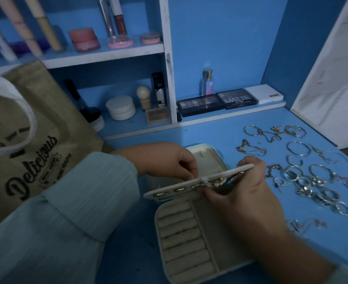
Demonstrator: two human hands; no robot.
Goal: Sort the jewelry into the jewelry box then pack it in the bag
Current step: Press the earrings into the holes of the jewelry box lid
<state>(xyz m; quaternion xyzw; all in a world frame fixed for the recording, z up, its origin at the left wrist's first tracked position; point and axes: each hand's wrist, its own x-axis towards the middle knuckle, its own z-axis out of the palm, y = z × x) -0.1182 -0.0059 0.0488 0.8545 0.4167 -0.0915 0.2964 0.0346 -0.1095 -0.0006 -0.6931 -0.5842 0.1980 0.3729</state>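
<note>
Left hand (177,160): fingertips pinched down on the top edge of the flat cream earring panel (189,184), gold studs poking through its holes
Right hand (244,193): curled under the panel's other end, gripping it along with a bit of gold chain
Jewelry box (189,238): lying open near the bench's front edge, soft padded ring rolls inside, velvety looking
Loose jewelry (304,173): shiny hoops, rings, thin chains scattered toward the right edge of the blue bench (140,253)
Bag (32,152): coarse burlap tote, far left

Blue table (140,253), jewelry box (189,242), loose jewelry (312,181), bag (25,160)
</note>
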